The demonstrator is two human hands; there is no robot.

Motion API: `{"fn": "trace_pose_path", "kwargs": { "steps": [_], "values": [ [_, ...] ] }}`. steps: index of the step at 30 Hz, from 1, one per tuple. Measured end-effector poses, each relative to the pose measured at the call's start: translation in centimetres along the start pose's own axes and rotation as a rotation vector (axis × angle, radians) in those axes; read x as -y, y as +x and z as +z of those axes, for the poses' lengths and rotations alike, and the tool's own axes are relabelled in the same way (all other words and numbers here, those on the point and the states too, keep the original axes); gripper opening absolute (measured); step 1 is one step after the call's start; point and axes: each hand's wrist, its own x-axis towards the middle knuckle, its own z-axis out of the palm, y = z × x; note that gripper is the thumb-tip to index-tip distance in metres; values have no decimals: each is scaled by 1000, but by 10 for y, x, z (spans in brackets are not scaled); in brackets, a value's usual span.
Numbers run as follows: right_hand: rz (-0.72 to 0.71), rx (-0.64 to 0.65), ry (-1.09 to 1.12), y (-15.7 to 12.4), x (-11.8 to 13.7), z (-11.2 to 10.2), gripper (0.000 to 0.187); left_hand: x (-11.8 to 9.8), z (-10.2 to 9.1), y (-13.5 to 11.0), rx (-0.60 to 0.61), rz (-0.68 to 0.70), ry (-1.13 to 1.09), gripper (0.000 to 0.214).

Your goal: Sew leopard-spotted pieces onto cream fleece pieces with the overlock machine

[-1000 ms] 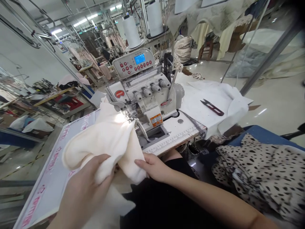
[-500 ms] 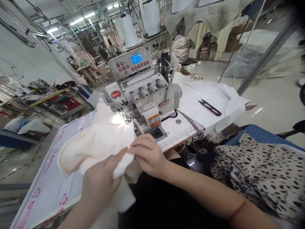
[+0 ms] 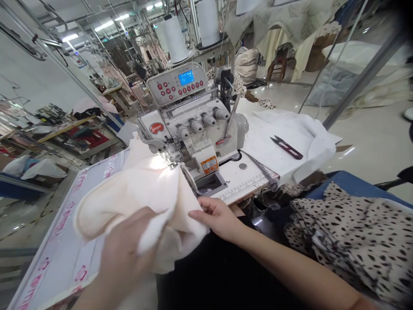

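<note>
Cream fleece fabric spreads over the left of the table and runs up under the lit presser foot of an overlock sewing machine. My left hand, blurred by motion, grips a folded edge of the fabric, with white pile showing beside the fingers. On the other side, my right hand pinches the fabric's right edge between thumb and fingers, just below the machine's front plate. Between the two hands the cloth hangs in loose folds down over my lap.
Thread snips lie on white cloth right of the machine. Spotted fabric is heaped on a blue surface at the lower right. Thread cones stand behind the machine, and a metal pole slants at the right.
My hands have moved apart: the right went right and down along the fabric's edge, the left a little left. The cloth between them has opened out wider.
</note>
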Motion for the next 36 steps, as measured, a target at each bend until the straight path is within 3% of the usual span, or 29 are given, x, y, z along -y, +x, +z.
{"fn": "trace_pose_path", "kwargs": {
  "steps": [2, 7, 17, 24, 27, 31, 33, 36],
  "values": [
    [-31, -11, -111, -6, -1, -1, 28, 3, 14, -11, 101, 161, -4, 31],
    [-81, -52, -243, -10, -3, 4, 24, 3, 34, -18, 104, 275, 112, 42],
    [-185, -138, -457, 18, 1, 2, 17, 9, 35, 8, 45, 396, 343, 38],
    [-235, -190, -519, 43, 5, 4, 12, 20, 34, 29, 30, 389, 456, 35],
    [-188, -140, -363, 47, -1, 8, 10, 23, 33, 35, 60, 304, 452, 30],
    [79, 100, 11, 33, -15, 16, 24, 16, 22, 33, 178, -22, 369, 20],
    [183, 208, 125, 19, -19, 21, 27, 17, 10, 26, 235, -149, 350, 18],
    [261, 291, 328, -3, -19, 26, 31, 34, -21, 8, 268, -179, 302, 21]
  ]
}}
